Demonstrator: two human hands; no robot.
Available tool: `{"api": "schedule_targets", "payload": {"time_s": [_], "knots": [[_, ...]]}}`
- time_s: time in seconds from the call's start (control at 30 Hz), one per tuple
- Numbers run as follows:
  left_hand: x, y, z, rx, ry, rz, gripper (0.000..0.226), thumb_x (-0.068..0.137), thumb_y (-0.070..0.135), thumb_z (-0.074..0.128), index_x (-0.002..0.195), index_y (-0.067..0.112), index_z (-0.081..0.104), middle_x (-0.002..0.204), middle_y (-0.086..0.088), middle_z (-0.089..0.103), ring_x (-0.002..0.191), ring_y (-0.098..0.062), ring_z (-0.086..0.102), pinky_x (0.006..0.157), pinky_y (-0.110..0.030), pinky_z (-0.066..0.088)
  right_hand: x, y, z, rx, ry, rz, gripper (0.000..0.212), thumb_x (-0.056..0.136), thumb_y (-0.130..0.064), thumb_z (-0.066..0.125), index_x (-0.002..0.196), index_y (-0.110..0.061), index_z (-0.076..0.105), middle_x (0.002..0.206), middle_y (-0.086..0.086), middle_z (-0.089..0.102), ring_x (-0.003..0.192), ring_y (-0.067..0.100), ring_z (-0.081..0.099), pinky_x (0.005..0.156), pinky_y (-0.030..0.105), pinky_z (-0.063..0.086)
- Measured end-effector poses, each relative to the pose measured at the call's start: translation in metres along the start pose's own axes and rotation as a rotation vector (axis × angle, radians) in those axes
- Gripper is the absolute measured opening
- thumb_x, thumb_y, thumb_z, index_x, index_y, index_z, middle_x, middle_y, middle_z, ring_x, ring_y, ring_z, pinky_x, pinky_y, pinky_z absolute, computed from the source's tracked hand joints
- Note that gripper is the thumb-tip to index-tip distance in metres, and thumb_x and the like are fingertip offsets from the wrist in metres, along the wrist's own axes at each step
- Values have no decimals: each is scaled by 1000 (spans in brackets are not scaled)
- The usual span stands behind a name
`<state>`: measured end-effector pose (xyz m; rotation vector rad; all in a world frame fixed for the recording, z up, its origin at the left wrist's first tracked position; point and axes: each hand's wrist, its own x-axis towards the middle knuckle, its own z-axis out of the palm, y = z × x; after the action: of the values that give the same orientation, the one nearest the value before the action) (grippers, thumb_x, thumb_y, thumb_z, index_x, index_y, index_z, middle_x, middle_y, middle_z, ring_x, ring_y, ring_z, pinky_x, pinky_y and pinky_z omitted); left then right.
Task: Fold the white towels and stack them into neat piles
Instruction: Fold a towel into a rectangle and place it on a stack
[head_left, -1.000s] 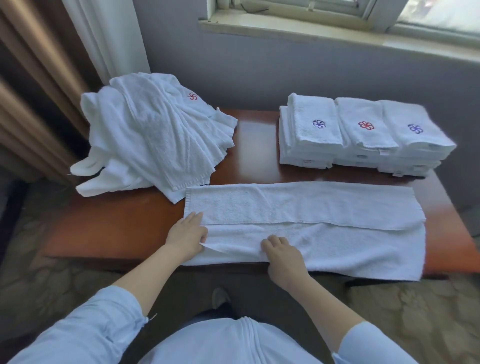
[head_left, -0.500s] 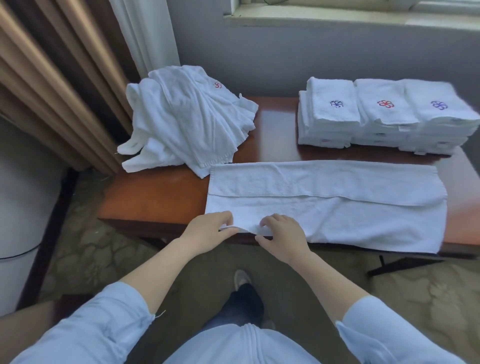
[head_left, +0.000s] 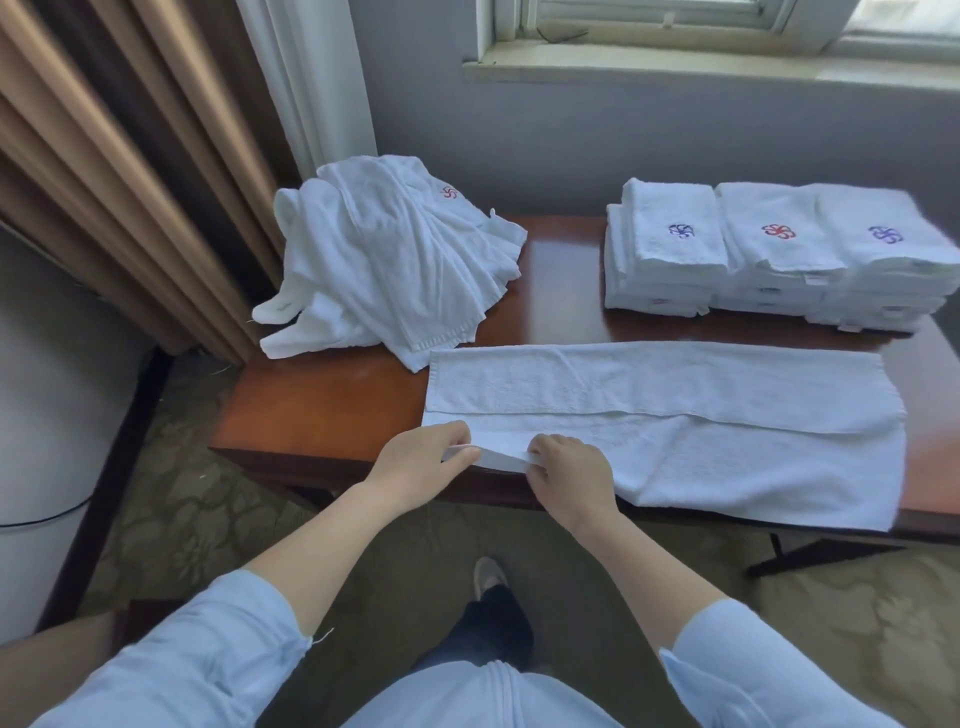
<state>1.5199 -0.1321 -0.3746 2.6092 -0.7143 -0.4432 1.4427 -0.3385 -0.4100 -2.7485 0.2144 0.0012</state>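
A long white towel (head_left: 675, 410) lies flat along the front of the brown table (head_left: 322, 405), its far long edge folded over toward me. My left hand (head_left: 421, 460) pinches the towel's near left corner. My right hand (head_left: 569, 475) grips the same near edge just to the right, lifting it slightly off the table. A loose heap of unfolded white towels (head_left: 389, 265) sits at the back left. Three stacks of folded towels (head_left: 774, 254) with small embroidered marks stand at the back right.
Brown and white curtains (head_left: 156, 156) hang at the left beside the table. A grey wall and a window sill (head_left: 701, 67) run behind it. A pale rounded object (head_left: 47, 426) stands at the far left. My shoe (head_left: 488, 574) shows on the patterned carpet.
Both hands slid from resting on the towel to its near left edge and pinched it up. The view shifted left.
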Motion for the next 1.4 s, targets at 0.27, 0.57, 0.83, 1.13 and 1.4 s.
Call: {"api": "schedule_targets", "payload": {"time_s": [0.27,0.57,0.83,1.13,1.4], "knots": [[22,-11,5,46,73,-165,24,102,41,39,85,25,46,68,6,54,61,-12,50,52,-32,31,4,53,-21,72,200,159,25,73,8,59,90,-10,65,93,2,64,83,27,57,66,35,42],[90,-2,-2,113,121,-246,21,105,33,34,91,20,41,69,1,52,60,-19,51,50,-32,30,65,83,-39,221,34,203,19,92,-20,57,109,-20,65,97,-8,67,92,17,62,71,29,42],[141,-11,-7,108,80,-252,21,100,24,31,81,19,36,63,1,47,53,-18,43,49,-31,25,95,83,-19,70,-145,122,19,82,-24,56,101,-22,57,97,-11,63,82,19,60,62,29,38],[189,-30,-15,182,115,-265,16,98,19,35,86,19,45,72,3,53,66,-21,49,58,-33,34,162,83,-19,-100,23,219,23,87,-14,51,103,-18,66,96,-2,69,89,25,58,70,34,33],[206,-21,10,256,81,0,51,86,6,51,135,23,52,123,3,51,114,-18,47,96,-28,37,152,101,-15,8,17,192,41,90,-13,55,131,-15,59,122,1,63,117,25,53,110,38,30]]}}
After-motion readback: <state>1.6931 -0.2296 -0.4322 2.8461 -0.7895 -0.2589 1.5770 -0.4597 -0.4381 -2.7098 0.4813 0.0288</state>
